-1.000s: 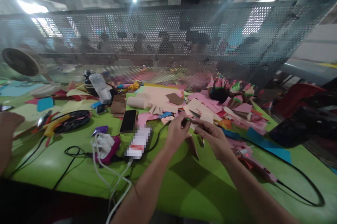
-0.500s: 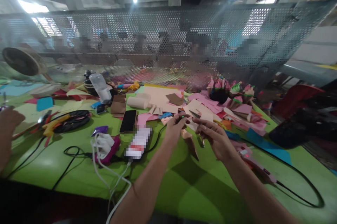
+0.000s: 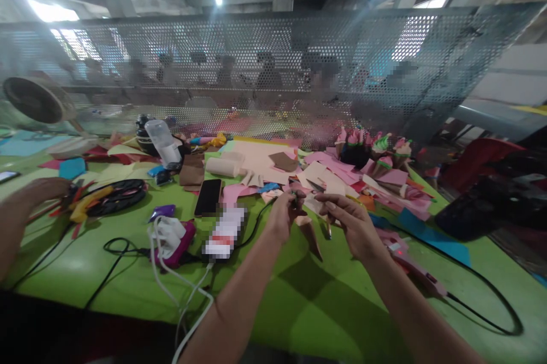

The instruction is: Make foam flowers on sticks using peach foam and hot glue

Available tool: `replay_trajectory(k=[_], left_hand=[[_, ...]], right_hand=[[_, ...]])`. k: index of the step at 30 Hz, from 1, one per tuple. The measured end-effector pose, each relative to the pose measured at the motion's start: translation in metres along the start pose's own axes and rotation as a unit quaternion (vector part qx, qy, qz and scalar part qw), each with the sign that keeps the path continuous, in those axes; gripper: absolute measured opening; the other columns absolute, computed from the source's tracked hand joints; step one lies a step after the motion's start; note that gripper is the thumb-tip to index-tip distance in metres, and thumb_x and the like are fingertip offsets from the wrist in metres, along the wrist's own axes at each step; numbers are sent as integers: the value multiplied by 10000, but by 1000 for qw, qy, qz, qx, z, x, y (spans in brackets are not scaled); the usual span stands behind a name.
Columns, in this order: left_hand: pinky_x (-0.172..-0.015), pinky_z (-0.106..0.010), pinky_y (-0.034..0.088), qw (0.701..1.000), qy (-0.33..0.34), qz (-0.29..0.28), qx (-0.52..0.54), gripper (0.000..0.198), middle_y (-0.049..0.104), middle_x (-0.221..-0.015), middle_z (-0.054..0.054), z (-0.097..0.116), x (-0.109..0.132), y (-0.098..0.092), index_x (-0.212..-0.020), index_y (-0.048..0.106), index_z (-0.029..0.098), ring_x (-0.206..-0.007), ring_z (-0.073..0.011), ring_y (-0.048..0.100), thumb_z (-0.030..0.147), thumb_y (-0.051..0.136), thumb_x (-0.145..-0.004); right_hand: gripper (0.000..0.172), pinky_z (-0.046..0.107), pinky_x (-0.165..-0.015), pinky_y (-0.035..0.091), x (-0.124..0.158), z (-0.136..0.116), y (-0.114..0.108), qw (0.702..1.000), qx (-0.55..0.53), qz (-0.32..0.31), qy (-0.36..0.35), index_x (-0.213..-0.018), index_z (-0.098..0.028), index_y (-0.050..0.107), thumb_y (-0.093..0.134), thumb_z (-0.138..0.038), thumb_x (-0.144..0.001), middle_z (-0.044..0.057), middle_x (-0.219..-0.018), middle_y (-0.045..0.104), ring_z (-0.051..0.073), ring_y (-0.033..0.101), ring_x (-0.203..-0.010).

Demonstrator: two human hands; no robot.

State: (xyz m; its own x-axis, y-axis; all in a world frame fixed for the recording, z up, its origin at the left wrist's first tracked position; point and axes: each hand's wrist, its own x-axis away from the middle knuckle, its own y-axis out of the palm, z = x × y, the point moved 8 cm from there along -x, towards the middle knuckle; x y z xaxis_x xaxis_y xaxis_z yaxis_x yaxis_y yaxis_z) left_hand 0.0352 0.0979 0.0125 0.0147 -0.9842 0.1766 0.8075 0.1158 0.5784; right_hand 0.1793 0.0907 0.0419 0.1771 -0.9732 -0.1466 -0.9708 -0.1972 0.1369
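Note:
My left hand point(image 3: 285, 215) is closed, its fingers curled in over a small dark or green piece that I cannot make out clearly. Directly beneath those fingers hangs a brown cone point(image 3: 311, 238) of paper or felt, tip down, and the hand seems to grip it by its rim. My right hand point(image 3: 348, 219) is a short gap to the right. Its thumb and fingers are pressed together in a pinch; whatever they hold is too small to tell. Under the right fingers a thin pen-like stick point(image 3: 329, 229) shows. A pink glue gun point(image 3: 412, 267) lies beside my right forearm.
Felt or paper sheets point(image 3: 260, 154) cover the table's back. Ice-cream-like cones point(image 3: 381, 147) stand back right. Two phones point(image 3: 208, 197), a magenta power block point(image 3: 175, 243) with cables and a yellow glue gun point(image 3: 88, 204) lie left. Another person's hand point(image 3: 45, 190) reaches in there.
My left fingers have curled in and turned slightly, hiding a green bit that showed before. The right hand stays nearly still. At the left, the other person's hand has moved right, toward the yellow glue gun.

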Motion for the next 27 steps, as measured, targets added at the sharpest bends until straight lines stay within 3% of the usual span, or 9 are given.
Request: replay_trajectory(k=[5, 8, 11, 15, 19, 23, 24, 26, 27], left_hand=[[-588, -260, 401, 993, 84, -18, -77, 294, 415, -552, 35, 15, 8, 9, -693, 669, 183, -537, -110, 382, 463, 677, -781], [-659, -271, 452, 985, 125, -42, -107, 364, 558, -616, -4, 20, 20, 26, -845, 740, 170, -596, -129, 513, 522, 651, -813], [-836, -331, 504, 984, 128, -83, -95, 396, 721, -871, -76, 12, 38, 49, -984, 751, 193, -844, -203, 657, 538, 653, -817], [-1092, -368, 412, 989, 100, -106, -34, 407, 690, -1242, -75, -2, 63, 70, -1105, 737, 254, -1273, -249, 550, 519, 694, -798], [-1147, -412, 365, 992, 53, -106, 45, 555, 644, -1333, -87, -1, 77, 74, -1240, 676, 258, -1388, -260, 456, 629, 462, -888], [-1180, -439, 294, 994, 96, -43, 7, 492, 602, -1393, -31, 6, 87, 69, -1302, 613, 377, -1489, -233, 300, 602, 455, -895], [-1196, -438, 262, 994, 109, -32, 6, 494, 574, -1428, -18, 5, 90, 70, -1325, 591, 390, -1511, -217, 243, 598, 444, -901], [-1211, -441, 232, 985, 169, 12, 21, 543, 556, -1448, -38, 7, 95, 67, -1357, 573, 353, -1522, -212, 208, 609, 370, -924], [-1208, -427, 245, 986, 166, -11, 33, 561, 568, -1433, -58, 3, 95, 72, -1345, 593, 319, -1517, -219, 225, 615, 395, -912]], right_hand=[[265, 324, -781, 489, 4, -18, -2, 992, 80, 36, -85, -979, -254, 755, 724, -447, -800, 45, -930, 719, 209, 637, -885], [260, 355, -911, 461, 1, -39, -1, 978, 125, 65, -152, -1026, -264, 737, 657, -446, -859, 57, -1062, 698, 230, 613, -1034], [334, 386, -981, 437, -8, -69, 3, 955, 172, 103, -219, -1115, -267, 711, 575, -489, -905, 78, -1154, 659, 247, 580, -1115], [504, 446, -1090, 373, -16, -94, 21, 930, 220, 121, -270, -1262, -275, 646, 439, -600, -938, 97, -1298, 606, 276, 492, -1278], [589, 513, -1191, 214, 20, -83, 59, 907, 305, 79, -280, -1468, -356, 449, 281, -629, -974, 41, -1535, 430, 281, 309, -1457], [657, 554, -1223, 52, 66, -52, 101, 910, 318, -59, -258, -1568, -406, 193, 252, -660, -965, -53, -1681, 90, 298, 53, -1543], [672, 545, -1227, 57, 67, -47, 105, 917, 303, -87, -244, -1572, -400, 176, 251, -669, -961, -49, -1682, 85, 286, 46, -1544], [686, 541, -1231, 57, 49, -44, 99, 939, 266, -81, -203, -1578, -372, 174, 262, -663, -963, -18, -1673, 153, 263, 61, -1545], [700, 540, -1234, 41, 34, -47, 90, 949, 246, -53, -188, -1577, -356, 195, 264, -673, -957, -8, -1666, 187, 255, 66, -1545]])
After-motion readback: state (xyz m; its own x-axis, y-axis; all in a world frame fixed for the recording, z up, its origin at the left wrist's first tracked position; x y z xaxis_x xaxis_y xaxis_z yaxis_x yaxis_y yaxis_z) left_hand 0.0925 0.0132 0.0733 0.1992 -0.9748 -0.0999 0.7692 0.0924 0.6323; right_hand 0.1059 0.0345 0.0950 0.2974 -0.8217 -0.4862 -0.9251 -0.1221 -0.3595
